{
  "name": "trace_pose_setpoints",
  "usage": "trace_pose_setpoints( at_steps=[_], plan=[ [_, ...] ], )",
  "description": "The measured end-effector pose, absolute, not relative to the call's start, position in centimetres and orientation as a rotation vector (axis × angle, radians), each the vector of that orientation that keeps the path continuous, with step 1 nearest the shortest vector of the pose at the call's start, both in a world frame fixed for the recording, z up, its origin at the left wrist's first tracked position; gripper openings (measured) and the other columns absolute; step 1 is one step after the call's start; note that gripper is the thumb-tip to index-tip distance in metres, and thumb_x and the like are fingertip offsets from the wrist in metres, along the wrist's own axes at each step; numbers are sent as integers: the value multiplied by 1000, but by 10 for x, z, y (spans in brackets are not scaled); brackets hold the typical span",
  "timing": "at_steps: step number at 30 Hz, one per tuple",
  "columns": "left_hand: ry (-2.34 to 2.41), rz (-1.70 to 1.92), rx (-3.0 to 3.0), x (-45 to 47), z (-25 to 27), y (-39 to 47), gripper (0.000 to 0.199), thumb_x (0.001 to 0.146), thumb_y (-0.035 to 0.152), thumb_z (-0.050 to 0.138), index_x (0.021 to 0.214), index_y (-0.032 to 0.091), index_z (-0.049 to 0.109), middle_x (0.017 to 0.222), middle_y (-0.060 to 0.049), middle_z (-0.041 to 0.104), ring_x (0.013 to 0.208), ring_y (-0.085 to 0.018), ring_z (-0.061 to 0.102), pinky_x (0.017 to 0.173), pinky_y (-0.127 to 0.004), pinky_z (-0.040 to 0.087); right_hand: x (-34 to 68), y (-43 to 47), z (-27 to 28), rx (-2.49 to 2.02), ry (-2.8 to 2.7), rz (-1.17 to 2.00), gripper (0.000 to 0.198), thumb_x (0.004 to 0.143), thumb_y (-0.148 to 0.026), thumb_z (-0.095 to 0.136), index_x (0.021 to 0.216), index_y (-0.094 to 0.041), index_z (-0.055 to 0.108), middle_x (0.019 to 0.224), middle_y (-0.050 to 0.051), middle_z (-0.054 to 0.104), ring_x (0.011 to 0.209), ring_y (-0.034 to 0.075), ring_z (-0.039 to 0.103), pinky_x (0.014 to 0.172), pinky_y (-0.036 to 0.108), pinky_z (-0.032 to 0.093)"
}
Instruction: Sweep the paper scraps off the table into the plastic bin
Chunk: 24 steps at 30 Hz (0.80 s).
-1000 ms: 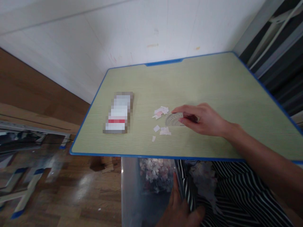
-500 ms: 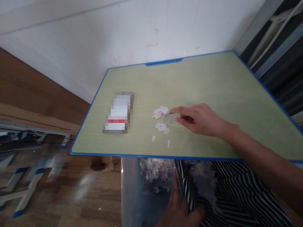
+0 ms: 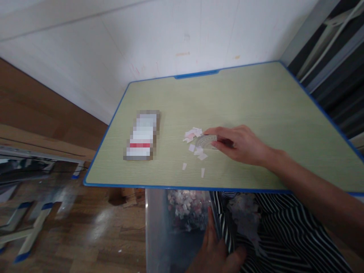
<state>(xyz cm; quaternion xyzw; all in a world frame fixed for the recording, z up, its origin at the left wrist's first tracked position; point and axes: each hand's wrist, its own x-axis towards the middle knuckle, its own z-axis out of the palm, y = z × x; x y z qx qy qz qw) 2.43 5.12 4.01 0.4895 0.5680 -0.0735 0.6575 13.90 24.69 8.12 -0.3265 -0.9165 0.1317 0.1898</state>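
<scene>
My right hand is over the table, its thumb and fingers pinching a clear plastic protractor. The protractor's curved side points left, and the part under my fingers is hidden. Against its edge lie small white paper pieces. A little pile of white and pinkish paper scraps sits just behind it. Below the table edge, my left hand grips the side of a translucent plastic bin, index finger stretched along the inside and thumb outside. Many paper bits fill part of the bin.
A pixelated phone-like slab lies on the left of the pale green, blue-edged table. A white wall stands behind it. Striped cloth with paper scraps on it is below, right of the bin.
The protractor has shifted slightly left and lies a bit differently. Several paper pieces by its lower edge have moved slightly right. My left hand stays where it was.
</scene>
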Motion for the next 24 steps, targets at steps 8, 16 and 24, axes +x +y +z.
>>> trace_pose_setpoints(
  at_steps=[8,16,24],
  plan=[
    [1244,1,1159,20,31,43,78,82,16,59,149,28,19,152,-2,-19,140,-34,-4,113,-49,15,135,248,76,-929,-2589,353,37,89,-25,41,120,-18,59,64,1,64,54,13,52,55,24,32],
    [1292,-106,1135,24,30,46,83,82,17,61,150,16,12,150,-9,-23,141,-33,0,114,-44,16,140,248,80,-781,-2526,493,31,87,-26,45,110,-14,62,58,-2,60,48,10,48,54,24,33],
    [1294,-113,1149,23,33,46,83,84,20,60,150,14,9,148,-12,-23,141,-28,0,114,-39,12,118,237,69,-668,-2701,592,32,93,-28,41,120,-19,57,94,8,71,75,16,62,67,27,39]
  ],
)
